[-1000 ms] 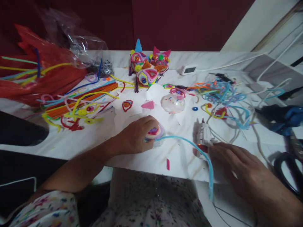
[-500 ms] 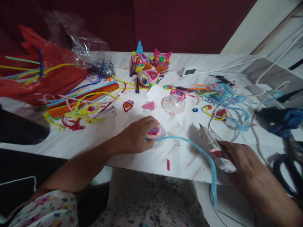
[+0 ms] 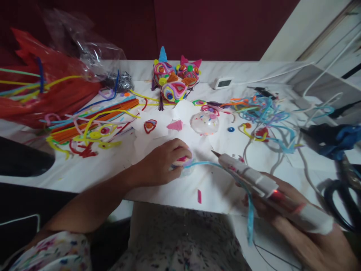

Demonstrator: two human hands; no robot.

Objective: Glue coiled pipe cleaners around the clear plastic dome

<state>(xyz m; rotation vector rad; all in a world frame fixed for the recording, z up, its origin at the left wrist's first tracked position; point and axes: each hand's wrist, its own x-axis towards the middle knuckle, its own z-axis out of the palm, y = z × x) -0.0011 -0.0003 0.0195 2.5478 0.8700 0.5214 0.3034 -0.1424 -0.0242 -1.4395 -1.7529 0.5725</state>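
My left hand (image 3: 166, 162) is closed around a small rounded piece (image 3: 183, 160) covered in pink and purple fuzzy strips, resting on the white table. From that piece a light blue pipe cleaner (image 3: 208, 163) runs right and hangs over the table's front edge. My right hand (image 3: 293, 222) grips a white glue gun (image 3: 254, 180) with a lit red spot, its dark tip pointing left toward the piece, not touching it. Behind the piece lies a clear dome (image 3: 205, 123) with coloured specks. A pink strip (image 3: 199, 196) lies near the front edge.
Three decorated heads (image 3: 175, 90) stand at the back beside a small display (image 3: 223, 83). Pipe cleaners (image 3: 93, 116) and a red bag (image 3: 64, 90) fill the left. Tangled blue strips (image 3: 267, 113), cables and scissors (image 3: 338, 203) occupy the right.
My right hand has lifted the glue gun and turned it, bringing its tip left toward the held piece. My left hand keeps its hold. The whole view has shifted slightly.
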